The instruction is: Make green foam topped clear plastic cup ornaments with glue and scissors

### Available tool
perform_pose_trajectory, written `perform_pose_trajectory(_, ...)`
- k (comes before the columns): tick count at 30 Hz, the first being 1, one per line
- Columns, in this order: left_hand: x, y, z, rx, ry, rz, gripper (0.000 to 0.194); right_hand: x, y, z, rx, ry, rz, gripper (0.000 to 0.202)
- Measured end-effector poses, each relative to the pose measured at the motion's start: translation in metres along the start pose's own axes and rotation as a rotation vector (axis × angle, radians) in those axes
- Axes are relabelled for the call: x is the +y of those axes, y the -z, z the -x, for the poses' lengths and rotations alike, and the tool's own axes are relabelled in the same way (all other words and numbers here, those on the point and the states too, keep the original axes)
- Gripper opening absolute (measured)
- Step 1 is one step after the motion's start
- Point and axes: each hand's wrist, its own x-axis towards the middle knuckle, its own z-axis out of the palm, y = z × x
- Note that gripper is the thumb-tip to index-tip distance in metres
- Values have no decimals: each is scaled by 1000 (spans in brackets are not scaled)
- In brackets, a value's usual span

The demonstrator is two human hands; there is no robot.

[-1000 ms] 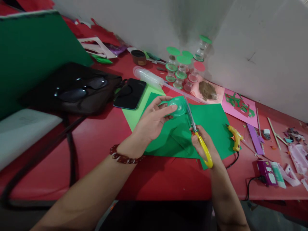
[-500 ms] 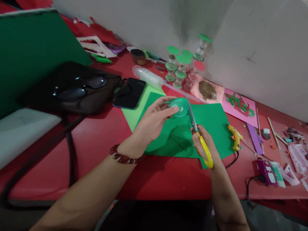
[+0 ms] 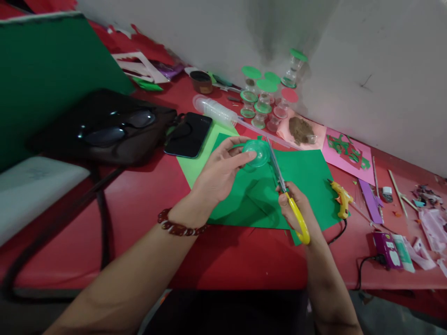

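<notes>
Between the thumb and fingers of my left hand is a clear round plastic cup with green paper at its rim. My right hand is wrapped round yellow-handled scissors, whose blades point up and away, right beside the cup's right edge. Both hands are above a large green sheet on the red table. A lighter green sheet shows partly under it at the left.
Small hourglass-shaped cups stand by the wall. A phone and sunglasses on a black bag are at the left. Brown material on pink paper, a yellow glue gun, a purple box and scraps lie rightward.
My left hand has moved slightly left with the cup, drawing it a little away from the scissor blades. My right hand has hardly moved.
</notes>
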Motion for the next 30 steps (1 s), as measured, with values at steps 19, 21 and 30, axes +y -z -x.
perform_pose_trajectory(19, 3, 3, 0, 74, -7, 67, 36, -9, -1, 1, 12, -10, 97, 57)
perform_pose_trajectory(21, 3, 2, 0, 64, -1, 78, 38, -10, 0, 1, 6, -1, 90, 56)
perform_pose_trajectory(30, -2, -3, 2, 5, 93, 74, 47, -9, -1, 0, 29, 88, 45, 58)
